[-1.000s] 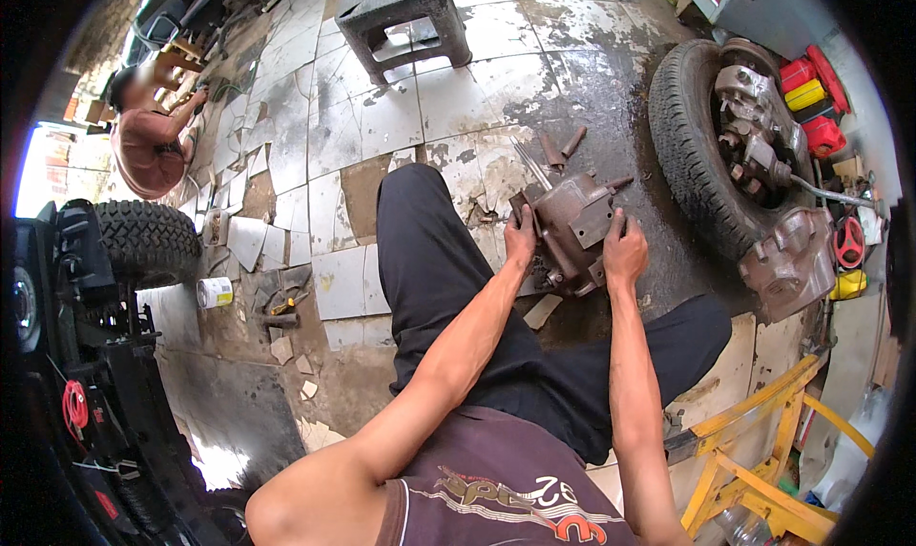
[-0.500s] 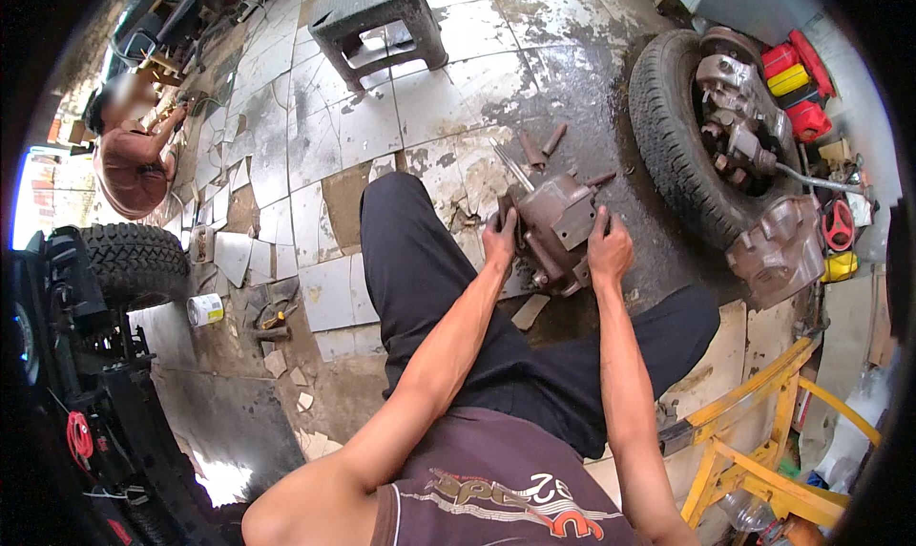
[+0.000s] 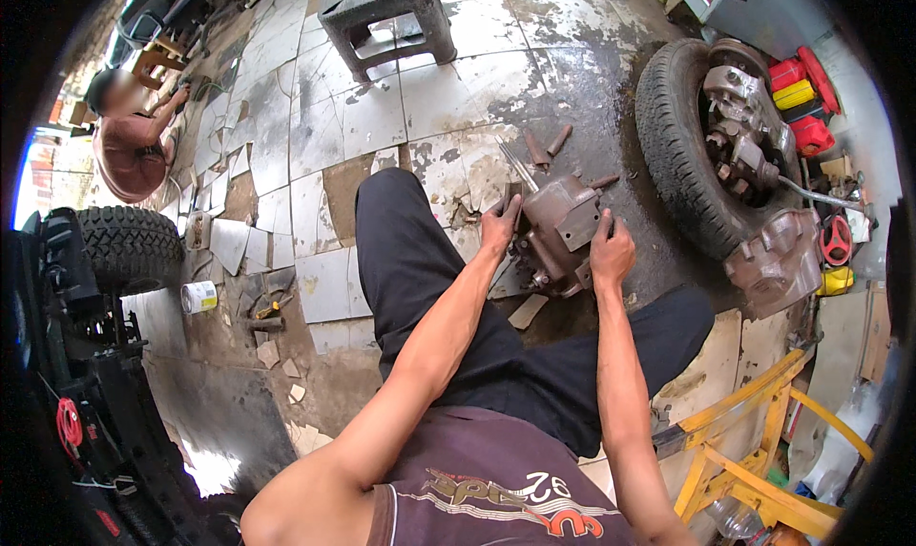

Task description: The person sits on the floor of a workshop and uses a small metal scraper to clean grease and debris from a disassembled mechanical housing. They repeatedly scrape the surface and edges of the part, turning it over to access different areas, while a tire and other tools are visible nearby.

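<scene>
Between my legs on the dark, oily floor stands a brown-grey metal gear housing (image 3: 565, 220), with a flat plate on its side and rods sticking out at its top. My left hand (image 3: 500, 226) grips its left edge, fingers curled over the metal. On the opposite side, my right hand (image 3: 612, 251) closes round the right edge, thumb and fingers pressed to it. The undersides of both grips are hidden. Just beyond the housing lie two short rusty metal pins (image 3: 559, 140).
To the right a tyre (image 3: 658, 131) holds greasy metal parts, with another casting (image 3: 778, 260) beside it. A yellow metal frame (image 3: 744, 412) stands near my right side. Ahead is a grey plastic stool (image 3: 386, 16). Leftward are a wheeled vehicle (image 3: 124, 250), a white can (image 3: 198, 297) and a seated person (image 3: 134, 150).
The view has shifted slightly. Both hands keep their hold on the gear housing, which looks to be in the same place.
</scene>
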Demonstrator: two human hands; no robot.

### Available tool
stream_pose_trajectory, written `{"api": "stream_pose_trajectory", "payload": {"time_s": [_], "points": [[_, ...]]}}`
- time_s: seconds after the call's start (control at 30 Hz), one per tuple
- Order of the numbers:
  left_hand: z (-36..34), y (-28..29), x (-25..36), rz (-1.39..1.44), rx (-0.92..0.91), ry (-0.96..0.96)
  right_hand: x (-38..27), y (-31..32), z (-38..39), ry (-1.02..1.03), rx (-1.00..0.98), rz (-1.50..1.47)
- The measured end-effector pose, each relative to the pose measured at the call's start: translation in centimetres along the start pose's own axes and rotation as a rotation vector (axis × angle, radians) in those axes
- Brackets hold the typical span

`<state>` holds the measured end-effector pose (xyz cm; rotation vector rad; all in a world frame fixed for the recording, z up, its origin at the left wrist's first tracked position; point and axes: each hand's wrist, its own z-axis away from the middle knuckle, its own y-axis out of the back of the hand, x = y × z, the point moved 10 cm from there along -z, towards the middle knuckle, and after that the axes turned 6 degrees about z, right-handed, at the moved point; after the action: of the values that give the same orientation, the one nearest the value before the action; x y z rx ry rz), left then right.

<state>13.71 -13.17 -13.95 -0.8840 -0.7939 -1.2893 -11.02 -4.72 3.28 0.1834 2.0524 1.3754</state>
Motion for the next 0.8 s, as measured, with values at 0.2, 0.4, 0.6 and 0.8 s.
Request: {"api": "stream_pose_trajectory", "payload": {"time_s": [0.2, 0.4, 0.6, 0.8], "points": [[0.7, 0.2, -0.5, 0.023, 0.074, -0.153, -0.2, -0.1, 0.1, -0.024, -0.024, 0.027], [3.0, -0.7, 1.1, -0.057, 0.149, -0.137, 0.9, 0.4, 0.2, -0.032, 0.019, 0.045], [2.3, 0.1, 0.8, -0.018, 0.221, -0.137, -0.3, 0.0, 0.0, -0.004, -0.042, 0.023], [4.0, 0.6, 0.5, -0.052, 0.308, -0.185, -0.1, -0.2, 0.3, -0.009, -0.014, 0.015]]}}
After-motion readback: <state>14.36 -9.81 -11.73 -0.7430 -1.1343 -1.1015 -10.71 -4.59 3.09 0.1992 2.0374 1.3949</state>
